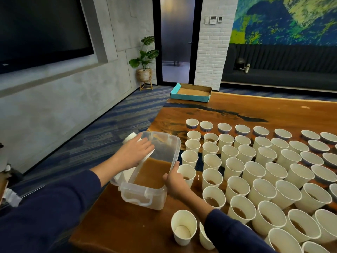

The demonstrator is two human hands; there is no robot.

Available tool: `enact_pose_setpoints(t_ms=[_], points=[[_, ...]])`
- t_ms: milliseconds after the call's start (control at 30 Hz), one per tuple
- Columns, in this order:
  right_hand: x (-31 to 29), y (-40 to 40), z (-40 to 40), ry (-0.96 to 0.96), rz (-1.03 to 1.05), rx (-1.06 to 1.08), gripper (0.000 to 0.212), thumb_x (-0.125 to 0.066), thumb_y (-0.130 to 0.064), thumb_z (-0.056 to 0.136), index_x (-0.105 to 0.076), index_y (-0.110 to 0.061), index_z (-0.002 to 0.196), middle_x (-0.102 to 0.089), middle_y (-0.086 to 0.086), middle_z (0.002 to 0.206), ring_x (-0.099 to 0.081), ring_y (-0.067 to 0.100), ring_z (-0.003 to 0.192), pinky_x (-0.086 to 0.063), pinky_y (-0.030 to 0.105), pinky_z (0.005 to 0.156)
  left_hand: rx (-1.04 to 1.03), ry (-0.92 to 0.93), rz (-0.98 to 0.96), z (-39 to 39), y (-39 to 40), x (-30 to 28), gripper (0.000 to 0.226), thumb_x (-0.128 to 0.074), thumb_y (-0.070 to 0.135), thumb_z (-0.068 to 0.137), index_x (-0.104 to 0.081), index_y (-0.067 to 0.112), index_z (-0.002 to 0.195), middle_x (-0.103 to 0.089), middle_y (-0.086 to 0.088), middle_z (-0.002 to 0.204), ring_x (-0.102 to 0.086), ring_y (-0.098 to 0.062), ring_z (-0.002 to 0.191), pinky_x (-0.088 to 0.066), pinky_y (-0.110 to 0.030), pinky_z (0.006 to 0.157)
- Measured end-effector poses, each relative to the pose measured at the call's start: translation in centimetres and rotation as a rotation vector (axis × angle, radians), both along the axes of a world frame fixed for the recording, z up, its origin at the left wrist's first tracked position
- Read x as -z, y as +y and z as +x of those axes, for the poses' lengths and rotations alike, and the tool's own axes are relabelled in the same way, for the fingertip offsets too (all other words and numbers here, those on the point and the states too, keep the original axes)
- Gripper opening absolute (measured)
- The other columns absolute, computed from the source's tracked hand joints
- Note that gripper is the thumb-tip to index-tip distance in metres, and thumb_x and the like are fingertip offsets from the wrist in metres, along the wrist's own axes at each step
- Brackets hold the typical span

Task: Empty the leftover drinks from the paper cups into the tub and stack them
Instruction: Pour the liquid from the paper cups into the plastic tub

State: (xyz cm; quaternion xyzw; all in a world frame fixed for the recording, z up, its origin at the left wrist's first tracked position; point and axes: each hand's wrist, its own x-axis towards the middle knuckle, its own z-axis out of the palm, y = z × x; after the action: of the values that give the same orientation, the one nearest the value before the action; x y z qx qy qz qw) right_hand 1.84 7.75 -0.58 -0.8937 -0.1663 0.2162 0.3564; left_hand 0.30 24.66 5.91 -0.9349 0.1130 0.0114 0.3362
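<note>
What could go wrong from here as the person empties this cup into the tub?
1. The tub sits at the table's corner, already holding brown liquid; a shove could slop it onto the carpet.
2. The right hand reaches beside tightly packed cups, so the sleeve might topple some.

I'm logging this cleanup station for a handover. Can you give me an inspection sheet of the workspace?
Surface: wooden table, glossy.
Job's things: clear tub part full of brown liquid; many paper cups in rows, some holding brown drink; one empty cup near the front.
Clutter: teal tray at the far end.
Hands: left hand holds a tipped cup over the tub; right hand grips the tub's rim.
Cables: nothing seen.
Surroundings: screen, potted plant, glass door, sofa.
</note>
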Motion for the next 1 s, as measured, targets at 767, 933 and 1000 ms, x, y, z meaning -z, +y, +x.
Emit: enact_pose_setpoints(t_ms=[767, 933, 1000], points=[[-1.1, -12.3, 4.9, -0.306, -0.45, -0.097, 0.078, -0.061, -0.049, 0.087, -0.023, -0.016, 0.147, -0.041, 0.008, 0.147, -0.046, 0.027, 0.128, -0.042, 0.039, 0.102, -0.122, 0.124, -0.963, 2.4, -12.0, -1.6, 0.086, -0.074, 0.037, 0.076, -0.026, 0.021, 0.147, -0.031, 0.001, 0.149, -0.039, -0.021, 0.132, -0.037, -0.033, 0.105], [0.3, -13.7, 4.0, -0.287, -0.535, -0.103, 0.082, -0.059, -0.059, 0.084, -0.024, -0.016, 0.144, -0.044, 0.008, 0.142, -0.046, 0.026, 0.127, -0.039, 0.039, 0.103, -0.113, 0.25, -0.787, 2.1, -14.0, 0.7, 0.086, -0.07, 0.037, 0.081, -0.021, 0.018, 0.149, -0.028, 0.0, 0.15, -0.042, -0.02, 0.129, -0.041, -0.032, 0.094], [1.0, -13.7, 3.6, -0.267, -0.553, -0.121, 0.084, -0.059, -0.061, 0.083, -0.022, -0.016, 0.144, -0.042, 0.009, 0.143, -0.044, 0.028, 0.129, -0.036, 0.042, 0.106, -0.131, 0.291, -0.765, 2.0, -14.4, 2.1, 0.085, -0.071, 0.037, 0.082, -0.023, 0.017, 0.149, -0.03, -0.001, 0.149, -0.039, -0.02, 0.131, -0.04, -0.033, 0.097]])
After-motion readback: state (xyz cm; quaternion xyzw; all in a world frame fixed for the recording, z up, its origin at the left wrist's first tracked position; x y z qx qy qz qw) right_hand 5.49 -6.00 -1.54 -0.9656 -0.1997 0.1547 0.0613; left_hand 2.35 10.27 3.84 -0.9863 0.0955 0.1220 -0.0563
